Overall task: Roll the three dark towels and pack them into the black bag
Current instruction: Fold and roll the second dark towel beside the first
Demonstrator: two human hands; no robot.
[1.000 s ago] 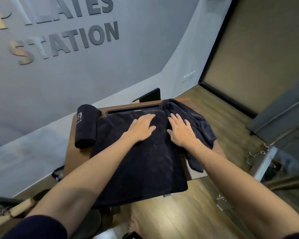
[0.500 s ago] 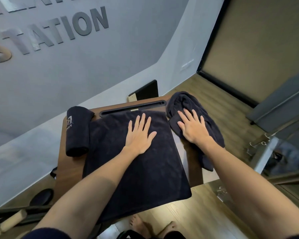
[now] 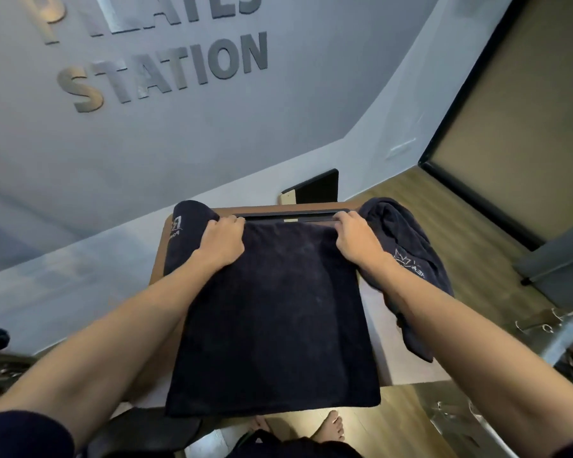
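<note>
A dark towel (image 3: 275, 312) lies flat on a small wooden table (image 3: 407, 352), its near edge hanging over the front. My left hand (image 3: 220, 241) grips the towel's far left corner and my right hand (image 3: 356, 241) grips the far right corner, fingers curled over the edge. A rolled dark towel (image 3: 179, 233) with a white logo lies along the table's left side. A third dark towel (image 3: 407, 259) lies crumpled at the right, draped over the table's edge. A black bag cannot be made out for certain.
A dark slot (image 3: 291, 214) runs along the table's far edge, with a black panel (image 3: 315, 188) behind it. A grey wall (image 3: 146, 143) with lettering stands beyond. Metal equipment (image 3: 549, 328) stands at the right on the wooden floor. My bare feet (image 3: 331, 428) show below the table.
Both hands moved from resting flat, left on the spread towel and right on the crumpled one, to the spread towel's far corners and curled round its edge.
</note>
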